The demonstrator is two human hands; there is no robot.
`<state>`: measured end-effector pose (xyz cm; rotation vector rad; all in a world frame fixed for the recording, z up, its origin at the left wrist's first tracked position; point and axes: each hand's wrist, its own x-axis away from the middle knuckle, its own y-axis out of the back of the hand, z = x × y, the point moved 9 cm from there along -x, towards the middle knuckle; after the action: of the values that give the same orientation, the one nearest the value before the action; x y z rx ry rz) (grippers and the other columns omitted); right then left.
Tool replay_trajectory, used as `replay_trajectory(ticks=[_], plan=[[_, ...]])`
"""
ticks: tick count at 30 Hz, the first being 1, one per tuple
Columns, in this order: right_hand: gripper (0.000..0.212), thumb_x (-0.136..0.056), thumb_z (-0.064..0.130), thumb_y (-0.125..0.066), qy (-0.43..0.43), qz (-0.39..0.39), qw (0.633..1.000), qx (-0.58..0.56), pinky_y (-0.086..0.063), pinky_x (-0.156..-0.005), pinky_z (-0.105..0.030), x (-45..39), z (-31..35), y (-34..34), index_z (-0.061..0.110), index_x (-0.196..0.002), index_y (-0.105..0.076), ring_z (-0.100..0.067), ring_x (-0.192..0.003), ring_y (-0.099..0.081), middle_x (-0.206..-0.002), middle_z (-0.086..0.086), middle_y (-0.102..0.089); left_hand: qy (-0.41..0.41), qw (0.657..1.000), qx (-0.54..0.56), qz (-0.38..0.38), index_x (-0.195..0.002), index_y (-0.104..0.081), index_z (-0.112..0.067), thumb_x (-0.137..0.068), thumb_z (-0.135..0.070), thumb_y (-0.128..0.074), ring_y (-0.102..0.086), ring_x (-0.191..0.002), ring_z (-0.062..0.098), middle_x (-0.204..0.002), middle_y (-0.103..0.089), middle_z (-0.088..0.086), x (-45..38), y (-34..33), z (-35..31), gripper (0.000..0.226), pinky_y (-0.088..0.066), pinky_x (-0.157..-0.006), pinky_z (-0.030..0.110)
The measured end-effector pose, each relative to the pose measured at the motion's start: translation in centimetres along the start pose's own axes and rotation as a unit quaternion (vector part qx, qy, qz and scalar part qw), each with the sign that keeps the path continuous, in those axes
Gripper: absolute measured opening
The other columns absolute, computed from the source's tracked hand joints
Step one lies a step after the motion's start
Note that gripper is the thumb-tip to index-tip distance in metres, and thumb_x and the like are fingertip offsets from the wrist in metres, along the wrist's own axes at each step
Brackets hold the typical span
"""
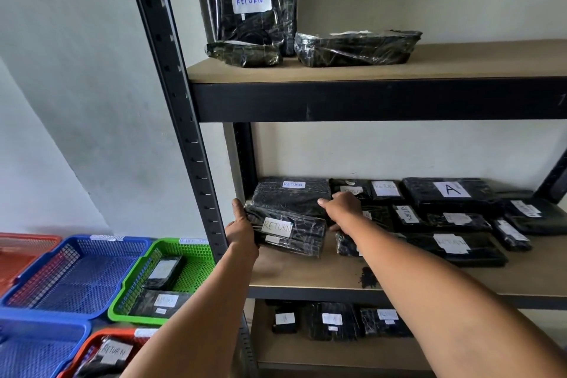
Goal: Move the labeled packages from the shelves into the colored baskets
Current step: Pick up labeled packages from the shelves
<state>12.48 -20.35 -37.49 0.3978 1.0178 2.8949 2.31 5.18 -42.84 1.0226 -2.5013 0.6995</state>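
Head view, looking at a dark metal rack (171,77) with wooden shelves. Middle shelf (306,273) carries many black plastic-wrapped packages with white labels; most read RETURN, one reads A (451,189).

Both arms reach forward to the left end of that shelf. Left hand (242,230) grips the left end of the front package (288,233), labelled RETURN, thumb up over its top edge, fingers hidden underneath. Right hand (340,210) is curled over the right side of the same bundle, thumb laid on the larger package (291,195) lying behind and partly under it; its fingertips are hidden, so which of the two it actually clamps I cannot tell for sure.

Handling, as a guess: the wrap is glossy and creased, likely slippery, so a pinch on the film alone could slide. The block looks firm and flat, probably light to moderate. Best held at both short ends, palms under.

Baskets sit on the floor to the left: a green basket (196,250) already holds two packages, blue basket (73,247) beside it, an orange basket (92,344) at the bottom edge holds one RETURN parcel. Top shelf (460,61) and bottom shelf (306,350) hold more packages.
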Motion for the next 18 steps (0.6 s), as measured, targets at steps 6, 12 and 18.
replay_trajectory(ticks=[6,12,18], plan=[[0.027,-0.091,0.026,-0.066,0.022,-0.021,0.996,0.082,-0.061,-0.068,-0.034,-0.5,0.0,1.3,0.006,-0.108,-0.069,-0.029,-0.074,-0.071,-0.113,-0.011,-0.072,0.002,1.0,0.002,-0.027,-0.087,-0.057,-0.012,-0.089,-0.066,-0.056,-0.065,-0.065,0.023,-0.078,-0.066,0.004,0.3,0.3,0.1,0.054,-0.057,-0.061,0.036],[0.023,-0.09,0.008,-0.056,0.027,-0.049,0.997,0.049,-0.051,-0.072,-0.026,-2.0,-0.9,5.3,-0.001,-0.107,-0.07,-0.03,-0.1,-0.069,-0.107,-0.017,-0.072,0.01,1.0,0.017,0.004,-0.087,-0.061,-0.013,-0.089,-0.067,-0.056,-0.069,-0.088,0.028,-0.091,-0.068,0.006,0.7,-1.5,-0.1,0.055,-0.061,-0.067,0.041],[0.02,-0.084,0.014,-0.058,0.035,-0.043,0.995,0.088,-0.057,-0.082,-0.033,-3.4,-4.3,9.7,0.007,-0.093,-0.075,-0.029,-0.094,-0.067,-0.103,-0.013,-0.073,-0.01,0.998,0.011,0.062,-0.137,-0.053,-0.009,-0.097,-0.06,-0.05,-0.066,-0.09,0.015,-0.108,-0.064,0.0,0.9,-4.4,-0.2,0.065,-0.061,-0.076,0.032]])
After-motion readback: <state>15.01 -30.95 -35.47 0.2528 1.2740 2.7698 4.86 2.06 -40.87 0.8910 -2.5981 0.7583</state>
